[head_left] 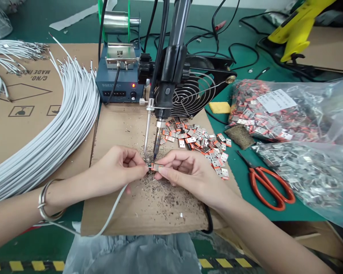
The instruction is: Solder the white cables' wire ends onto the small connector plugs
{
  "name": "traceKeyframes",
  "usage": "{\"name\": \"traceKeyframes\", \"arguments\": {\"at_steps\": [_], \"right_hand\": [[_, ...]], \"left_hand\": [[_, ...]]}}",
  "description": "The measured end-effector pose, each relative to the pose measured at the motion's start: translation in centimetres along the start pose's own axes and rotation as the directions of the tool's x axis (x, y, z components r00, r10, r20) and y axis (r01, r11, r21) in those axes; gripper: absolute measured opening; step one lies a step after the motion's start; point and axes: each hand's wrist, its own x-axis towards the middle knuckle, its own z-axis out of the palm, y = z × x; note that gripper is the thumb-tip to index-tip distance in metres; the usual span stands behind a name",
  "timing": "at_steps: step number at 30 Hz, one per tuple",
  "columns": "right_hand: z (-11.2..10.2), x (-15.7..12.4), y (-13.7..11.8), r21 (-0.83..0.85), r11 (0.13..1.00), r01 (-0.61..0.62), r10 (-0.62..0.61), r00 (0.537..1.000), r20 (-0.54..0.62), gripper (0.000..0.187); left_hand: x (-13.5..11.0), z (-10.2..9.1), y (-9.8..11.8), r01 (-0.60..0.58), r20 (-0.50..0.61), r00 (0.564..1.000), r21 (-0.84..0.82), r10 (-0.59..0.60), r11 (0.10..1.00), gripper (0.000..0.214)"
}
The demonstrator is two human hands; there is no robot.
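Observation:
My left hand (117,169) pinches the end of a white cable (114,207) that trails off toward me over the cardboard pad (148,205). My right hand (188,171) pinches a small orange and metal connector (155,166). Cable end and connector meet right under the tip of the mounted soldering iron (157,142), beside a thin solder feed tube (146,137). Both hands rest on the pad, which is strewn with solder crumbs.
A heap of loose connectors (201,142) lies right of the iron. A bundle of white cables (65,118) curves at left. Behind stand a soldering station (118,82) and a fan (193,93). Orange scissors (267,184) and bags of parts (277,110) lie at right.

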Motion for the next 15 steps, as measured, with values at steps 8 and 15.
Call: {"name": "traceKeyframes", "arguments": {"at_steps": [8, 15], "right_hand": [[-0.03, 0.14, -0.14, 0.064, 0.996, -0.058, 0.059, 0.998, -0.015, 0.010], [-0.14, 0.06, 0.03, 0.111, 0.992, -0.058, 0.059, 0.998, -0.003, 0.009]], "left_hand": [[-0.09, -0.09, 0.21, -0.025, 0.001, 1.000, -0.038, 0.025, 0.999, 0.013], [-0.24, -0.06, 0.39, -0.017, 0.012, 1.000, -0.054, 0.018, 0.998, 0.012]]}}
